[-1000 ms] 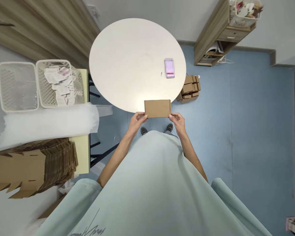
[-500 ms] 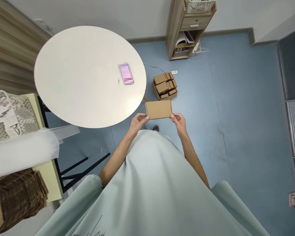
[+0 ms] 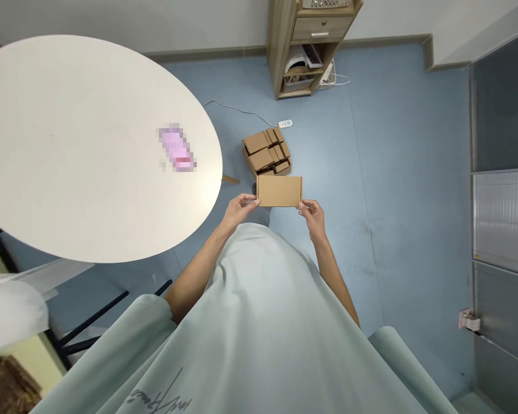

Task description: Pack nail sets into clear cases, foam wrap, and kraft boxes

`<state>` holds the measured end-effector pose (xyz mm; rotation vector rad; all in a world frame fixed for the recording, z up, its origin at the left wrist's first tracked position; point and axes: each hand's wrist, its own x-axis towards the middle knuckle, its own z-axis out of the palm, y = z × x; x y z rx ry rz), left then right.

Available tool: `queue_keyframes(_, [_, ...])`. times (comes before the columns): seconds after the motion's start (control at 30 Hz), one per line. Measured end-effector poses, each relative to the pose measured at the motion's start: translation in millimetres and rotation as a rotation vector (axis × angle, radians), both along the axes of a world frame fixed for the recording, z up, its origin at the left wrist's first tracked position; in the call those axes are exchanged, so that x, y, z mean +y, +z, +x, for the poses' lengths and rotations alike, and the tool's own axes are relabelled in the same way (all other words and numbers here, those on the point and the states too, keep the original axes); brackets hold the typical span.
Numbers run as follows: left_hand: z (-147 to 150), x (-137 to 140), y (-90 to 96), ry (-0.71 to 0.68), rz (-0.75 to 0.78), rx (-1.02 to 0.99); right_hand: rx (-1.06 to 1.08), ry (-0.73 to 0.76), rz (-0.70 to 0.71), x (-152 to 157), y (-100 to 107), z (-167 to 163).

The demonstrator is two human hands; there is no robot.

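A flat brown cardboard box (image 3: 280,191), closed, is held out in front of my body at about waist height. My left hand (image 3: 240,209) pinches its near left corner, thumb on top. At the near right corner, my right hand (image 3: 312,216) grips it the same way. Beyond it on the floor stands an open carton (image 3: 251,163) filled with several smaller brown cardboard boxes (image 3: 261,159). The held box partly covers the near side of that carton.
A white round table (image 3: 99,218) stands at my left, with a pixelated pink-purple item (image 3: 176,148) on it. A wooden cabinet (image 3: 280,52) is against the far wall. A white power strip (image 3: 285,123) with a cord lies on the blue floor. Bubble-wrap-like white roll (image 3: 15,313) sits at lower left.
My view has shifted, so the table, cabinet and carton appear farther left. Both hands still hold the box, which now looks more level. One foot has moved forward, near the carton.
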<state>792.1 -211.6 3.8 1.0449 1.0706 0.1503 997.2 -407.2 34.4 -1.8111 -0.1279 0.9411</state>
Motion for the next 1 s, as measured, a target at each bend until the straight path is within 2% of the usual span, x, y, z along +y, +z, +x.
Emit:
queue_keyframes(0.13, [66.4,26.3,-12.1,-0.028,-0.016,-0.03,-0.047,0.009,-0.067,20.6,12.1,59.5])
queue_keyframes(0.27, [125.0,49.9,-24.7,-0.033,-0.002,-0.052,-0.094,0.027,-0.126,48.3,13.6,119.9])
queue_keyframes(0.37, [153.6,64.3,-29.7,-0.038,0.042,-0.04,-0.107,0.095,-0.14,70.6,9.7,157.9])
queue_keyframes(0.5, [174.8,77.3,-32.2,0.032,0.06,-0.044,-0.079,0.188,-0.141,99.9,-3.1,197.9])
queue_keyframes(0.6, [187.0,84.1,-37.0,0.1,0.072,-0.032,-0.047,0.262,-0.129,125.4,-23.6,225.7])
queue_keyframes(0.77, [213.1,94.1,-56.3,0.235,0.091,0.07,-0.002,0.444,-0.129,175.9,-71.7,275.6])
queue_keyframes(0.9, [242.5,100.3,-83.4,0.323,0.092,0.217,0.038,0.59,-0.159,214.7,-112.8,315.1])
queue_keyframes(1.0, [267.9,106.0,-112.1,0.361,0.123,0.32,0.031,0.647,-0.206,239.6,-148.4,340.1])
